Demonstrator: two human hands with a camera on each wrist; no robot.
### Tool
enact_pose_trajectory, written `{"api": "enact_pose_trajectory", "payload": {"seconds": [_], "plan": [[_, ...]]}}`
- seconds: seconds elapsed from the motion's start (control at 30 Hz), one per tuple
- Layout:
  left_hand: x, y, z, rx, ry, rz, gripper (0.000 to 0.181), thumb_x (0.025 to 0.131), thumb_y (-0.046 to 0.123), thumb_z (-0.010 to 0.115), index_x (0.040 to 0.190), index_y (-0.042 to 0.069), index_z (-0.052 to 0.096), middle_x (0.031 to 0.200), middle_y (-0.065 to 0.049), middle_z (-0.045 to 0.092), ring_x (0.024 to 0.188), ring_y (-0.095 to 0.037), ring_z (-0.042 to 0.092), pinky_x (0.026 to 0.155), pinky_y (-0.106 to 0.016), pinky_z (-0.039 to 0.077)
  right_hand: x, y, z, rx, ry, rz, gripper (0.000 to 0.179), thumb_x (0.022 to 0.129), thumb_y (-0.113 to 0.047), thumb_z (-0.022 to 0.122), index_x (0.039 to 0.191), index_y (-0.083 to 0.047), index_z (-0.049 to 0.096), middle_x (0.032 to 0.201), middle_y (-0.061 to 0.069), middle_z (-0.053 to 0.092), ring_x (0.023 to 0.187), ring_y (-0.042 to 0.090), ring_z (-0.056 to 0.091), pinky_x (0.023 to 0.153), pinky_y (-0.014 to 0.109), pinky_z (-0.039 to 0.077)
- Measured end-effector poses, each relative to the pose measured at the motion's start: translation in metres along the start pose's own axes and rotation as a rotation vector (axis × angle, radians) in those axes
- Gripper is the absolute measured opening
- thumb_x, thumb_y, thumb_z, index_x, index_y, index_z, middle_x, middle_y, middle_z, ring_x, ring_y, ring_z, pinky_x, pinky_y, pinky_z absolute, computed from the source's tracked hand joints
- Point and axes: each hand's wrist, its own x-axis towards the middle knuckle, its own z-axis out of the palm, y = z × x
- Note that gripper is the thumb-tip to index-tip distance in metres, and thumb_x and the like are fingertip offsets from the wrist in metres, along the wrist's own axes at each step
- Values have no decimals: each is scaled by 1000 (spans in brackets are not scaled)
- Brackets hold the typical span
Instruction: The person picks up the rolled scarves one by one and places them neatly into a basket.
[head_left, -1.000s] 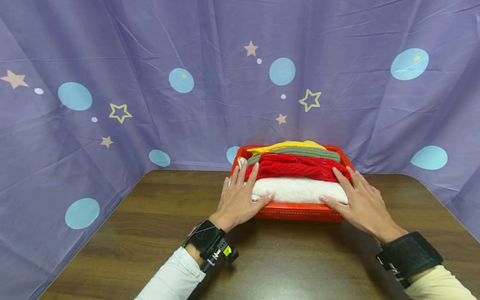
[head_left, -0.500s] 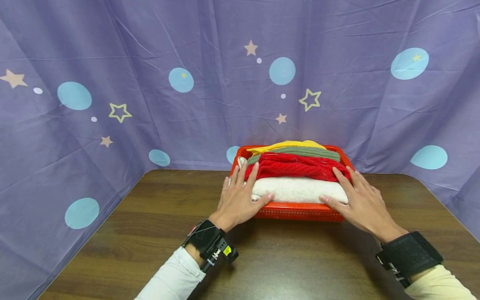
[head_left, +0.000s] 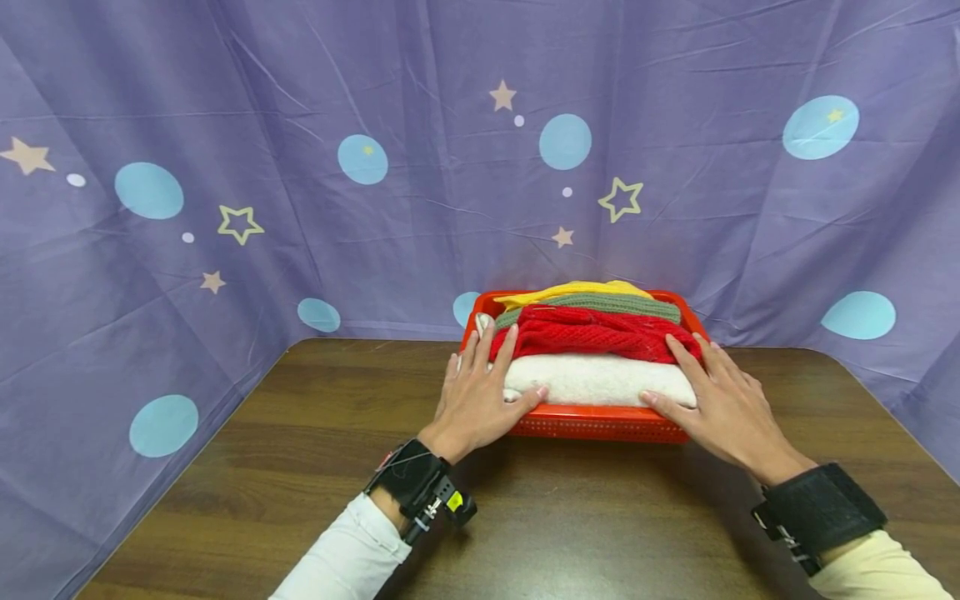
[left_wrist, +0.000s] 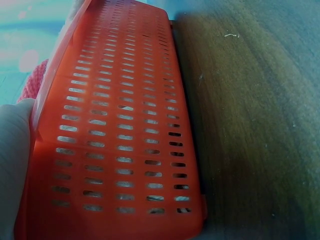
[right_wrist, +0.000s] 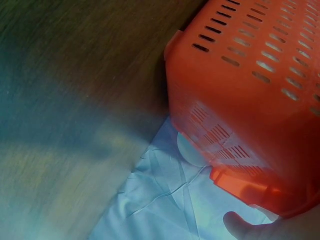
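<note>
A red plastic basket (head_left: pixel 600 425) with slotted walls holds folded textiles in a row. Nearest is a white fuzzy cloth (head_left: pixel 611 381), then a red knitted piece (head_left: pixel 592 333), a green ribbed knit (head_left: pixel 607 305) and a yellow cloth (head_left: pixel 573 292) at the back. My left hand (head_left: pixel 474 396) lies over the basket's left front corner, fingers spread, thumb on the white cloth. Over the right front corner rests my right hand (head_left: pixel 723 408), its fingers extended across the rim and the textiles' ends. Each wrist view shows the basket's outer wall close up, with part of the hand at its rim.
The basket stands on a brown wooden table (head_left: pixel 300 467), near its back edge. Behind it hangs a purple curtain (head_left: pixel 450 83) printed with stars and blue ovals. Both wrists wear black straps (head_left: pixel 821 508) with small devices attached.
</note>
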Motion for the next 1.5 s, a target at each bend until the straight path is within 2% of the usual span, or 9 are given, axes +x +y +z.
{"api": "enact_pose_trajectory", "payload": {"seconds": [1.5], "plan": [[1,-1,-1,0,-15,-1,92,92,72,45,164,26,10,170,-9,5,154,-35,11,119,-64,13,1,-1,-1,-8,-18,12,94,88,-62,64,160,-13,29,155,34,31,137,55,32,91,78,31]]}}
